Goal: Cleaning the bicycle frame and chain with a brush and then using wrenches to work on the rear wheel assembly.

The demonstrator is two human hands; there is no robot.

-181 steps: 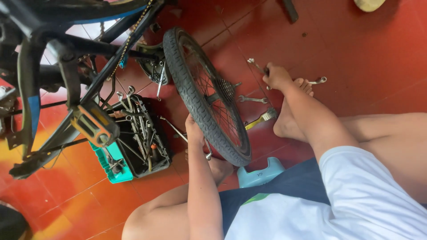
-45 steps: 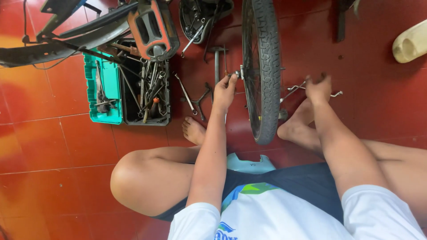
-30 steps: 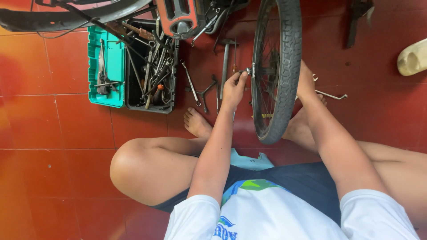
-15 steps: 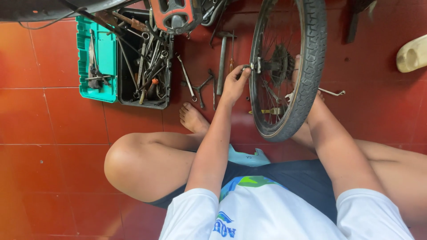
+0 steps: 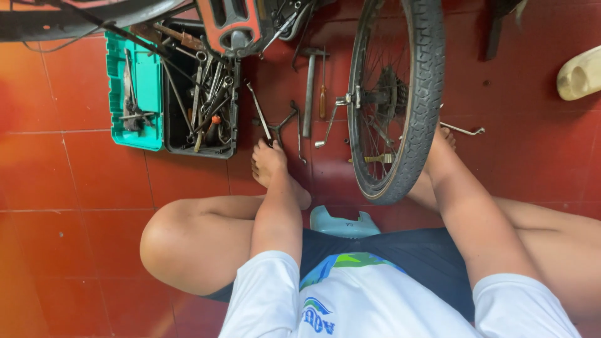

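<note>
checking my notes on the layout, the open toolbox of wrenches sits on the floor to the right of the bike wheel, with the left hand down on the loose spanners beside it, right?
Not quite. The head view shows the toolbox to the left of the bike wheel, not the right. The rest holds: it is open, full of wrenches, on the red tiled floor, and the left hand reaches down to the loose spanners beside it.

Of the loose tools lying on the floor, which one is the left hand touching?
The left hand rests on the wrench beside the toolbox; the hammer and screwdriver lie apart, nearer the wheel.

Loose wrenches [image 5: 275,125] between toolbox [image 5: 200,147] and wheel [image 5: 400,100]
</note>
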